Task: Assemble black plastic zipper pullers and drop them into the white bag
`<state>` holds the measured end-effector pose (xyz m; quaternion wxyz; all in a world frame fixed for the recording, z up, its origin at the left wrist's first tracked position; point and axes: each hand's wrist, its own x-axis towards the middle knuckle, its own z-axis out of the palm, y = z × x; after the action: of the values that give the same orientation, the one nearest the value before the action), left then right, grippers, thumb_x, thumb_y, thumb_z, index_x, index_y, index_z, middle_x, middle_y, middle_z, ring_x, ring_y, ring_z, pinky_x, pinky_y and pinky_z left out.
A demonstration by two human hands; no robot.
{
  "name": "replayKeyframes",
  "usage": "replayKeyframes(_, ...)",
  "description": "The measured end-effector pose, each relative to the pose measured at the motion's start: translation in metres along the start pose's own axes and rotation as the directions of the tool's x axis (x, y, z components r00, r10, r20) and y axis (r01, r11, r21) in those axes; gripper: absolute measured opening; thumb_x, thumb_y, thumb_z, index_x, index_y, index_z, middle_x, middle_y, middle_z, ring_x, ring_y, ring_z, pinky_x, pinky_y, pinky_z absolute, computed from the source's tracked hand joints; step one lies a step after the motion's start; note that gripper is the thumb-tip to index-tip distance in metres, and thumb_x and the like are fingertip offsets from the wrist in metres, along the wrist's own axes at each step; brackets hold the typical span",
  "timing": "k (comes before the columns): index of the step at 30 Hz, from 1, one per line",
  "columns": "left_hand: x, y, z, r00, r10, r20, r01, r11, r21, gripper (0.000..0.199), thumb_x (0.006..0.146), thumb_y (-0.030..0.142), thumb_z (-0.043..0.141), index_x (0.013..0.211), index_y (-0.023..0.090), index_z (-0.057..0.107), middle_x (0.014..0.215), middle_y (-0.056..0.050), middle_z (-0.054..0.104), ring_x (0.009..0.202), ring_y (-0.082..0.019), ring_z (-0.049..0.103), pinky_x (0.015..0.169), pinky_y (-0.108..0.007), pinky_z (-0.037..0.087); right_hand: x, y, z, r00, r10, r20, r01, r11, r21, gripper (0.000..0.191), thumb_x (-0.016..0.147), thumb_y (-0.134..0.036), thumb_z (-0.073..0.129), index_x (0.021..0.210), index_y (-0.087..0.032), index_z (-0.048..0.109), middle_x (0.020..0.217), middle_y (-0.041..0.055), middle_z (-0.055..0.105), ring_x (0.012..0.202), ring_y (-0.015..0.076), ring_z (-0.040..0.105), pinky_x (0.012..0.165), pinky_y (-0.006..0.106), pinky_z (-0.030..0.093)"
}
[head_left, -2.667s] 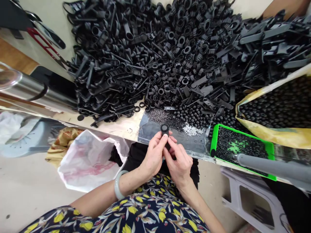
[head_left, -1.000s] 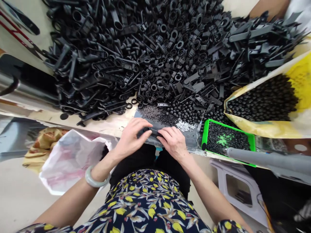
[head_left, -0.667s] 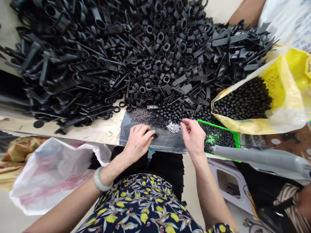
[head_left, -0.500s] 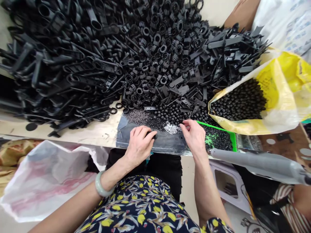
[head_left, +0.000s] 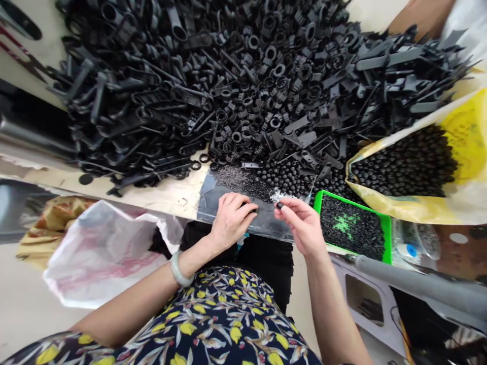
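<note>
R hand part-hides wht pins (prob.)

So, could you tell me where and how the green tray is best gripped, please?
Probably grip the green tray by both short end walls, coming from left and right: it is long, open and holds small black pieces, so this should keep it level. A gray tube crowds the near right corner.

Black part mostly hidden under the left hand.

Left hand palm-down, right hand in pinch grip
</note>
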<state>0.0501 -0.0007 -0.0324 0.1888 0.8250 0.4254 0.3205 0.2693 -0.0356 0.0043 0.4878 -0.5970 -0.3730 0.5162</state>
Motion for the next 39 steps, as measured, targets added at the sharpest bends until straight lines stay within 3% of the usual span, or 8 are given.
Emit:
replayKeyframes(2, 0.0, 0.0, 0.001, 1.0, -0.005, -0.001, 0.005, 1.0, 0.007, 0.014, 0.1, 0.028, 0.067, 0.11, 0.021, 0.074, 0.107, -0.006, 0.071, 0.107, -0.024, 0.059, 0.101, -0.044, 0.042, -0.006, 0.009, 0.014, 1.0, 0.009, 0.01, -0.009, 0.998, 0.067, 0.03, 0.084, -0.045, 0.084, 0.105, -0.025, 0.077, 0.1, 0.0036, 0.079, 0.084, 0.0195, 0.076, 0.085, 0.039, 0.065)
replayKeyframes(5, -0.001, -0.001, 0.001, 1.0, 0.001, -0.008, -0.001, 1.0, 0.021, 0.014, 0.1, 0.027, 0.066, 0.11, 0.02, 0.074, 0.107, -0.007, 0.07, 0.108, -0.025, 0.059, 0.1, -0.044, 0.043, -0.008, 0.014, 0.03, 0.986, -0.162, 0.029, 0.165, 0.97, -0.177, 0.022, 0.09, -0.04, 0.079, 0.108, -0.027, 0.078, 0.103, 0.0037, 0.077, 0.087, 0.019, 0.074, 0.085, 0.037, 0.064)
replayKeyframes(8, -0.002, -0.002, 0.001, 1.0, 0.001, -0.012, 0.0, 1.0, 0.026, 0.014, 0.1, 0.026, 0.064, 0.108, 0.019, 0.074, 0.108, -0.008, 0.07, 0.107, -0.025, 0.058, 0.1, -0.043, 0.044, -0.008, 0.008, 0.038, 0.925, -0.326, 0.194, 0.379, 0.772, -0.509, 0.018, 0.1, -0.035, 0.068, 0.113, -0.027, 0.077, 0.108, 0.0051, 0.075, 0.091, 0.0195, 0.073, 0.086, 0.035, 0.061)
replayKeyframes(11, -0.003, -0.002, 0.003, 1.0, -0.006, -0.022, 0.007, 1.0, 0.029, 0.014, 0.101, 0.026, 0.062, 0.107, 0.02, 0.074, 0.107, -0.007, 0.07, 0.106, -0.025, 0.058, 0.099, -0.043, 0.044, -0.007, 0.001, 0.039, 0.873, -0.384, 0.303, 0.484, 0.591, -0.646, 0.018, 0.104, -0.033, 0.06, 0.114, -0.026, 0.075, 0.107, 0.0057, 0.075, 0.089, 0.0192, 0.072, 0.085, 0.034, 0.059)
replayKeyframes(15, -0.003, -0.002, 0.003, 1.0, 0.001, -0.026, 0.001, 0.999, 0.048, 0.014, 0.101, 0.026, 0.062, 0.106, 0.02, 0.074, 0.107, -0.007, 0.071, 0.105, -0.025, 0.058, 0.098, -0.043, 0.044, -0.004, -0.001, 0.04, 0.861, -0.373, 0.346, 0.501, 0.503, -0.704, 0.017, 0.105, -0.033, 0.06, 0.112, -0.025, 0.073, 0.103, 0.0057, 0.075, 0.088, 0.0195, 0.072, 0.083, 0.032, 0.058)
replayKeyframes(21, -0.002, -0.003, 0.0, 1.0, 0.017, -0.025, -0.016, 0.998, 0.06, 0.013, 0.1, 0.024, 0.063, 0.107, 0.019, 0.073, 0.108, -0.008, 0.072, 0.104, -0.026, 0.059, 0.098, -0.044, 0.043, -0.004, 0.0, 0.05, 0.899, -0.334, 0.283, 0.423, 0.493, -0.76, 0.021, 0.107, -0.036, 0.057, 0.101, -0.024, 0.073, 0.096, 0.0048, 0.076, 0.085, 0.0193, 0.072, 0.08, 0.031, 0.055)
replayKeyframes(34, -0.002, 0.002, 0.001, 1.0, -0.025, -0.006, 0.025, 0.998, 0.061, 0.016, 0.099, 0.023, 0.063, 0.109, 0.021, 0.075, 0.108, -0.009, 0.072, 0.105, -0.027, 0.059, 0.095, -0.046, 0.042, -0.019, 0.013, 0.064, 0.94, -0.339, 0.034, 0.253, 0.627, -0.737, 0.024, 0.104, -0.044, 0.059, 0.095, -0.024, 0.071, 0.094, 0.0053, 0.075, 0.082, 0.0193, 0.071, 0.078, 0.033, 0.057)
replayKeyframes(39, -0.003, 0.001, 0.003, 1.0, -0.02, -0.002, 0.02, 0.997, 0.072, 0.017, 0.1, 0.024, 0.063, 0.112, 0.022, 0.074, 0.109, -0.008, 0.072, 0.105, -0.027, 0.059, 0.096, -0.045, 0.042, -0.02, 0.019, 0.061, 0.951, -0.308, 0.007, 0.243, 0.736, -0.632, 0.027, 0.099, -0.048, 0.067, 0.109, -0.024, 0.074, 0.097, 0.0047, 0.077, 0.081, 0.0186, 0.072, 0.079, 0.033, 0.06)
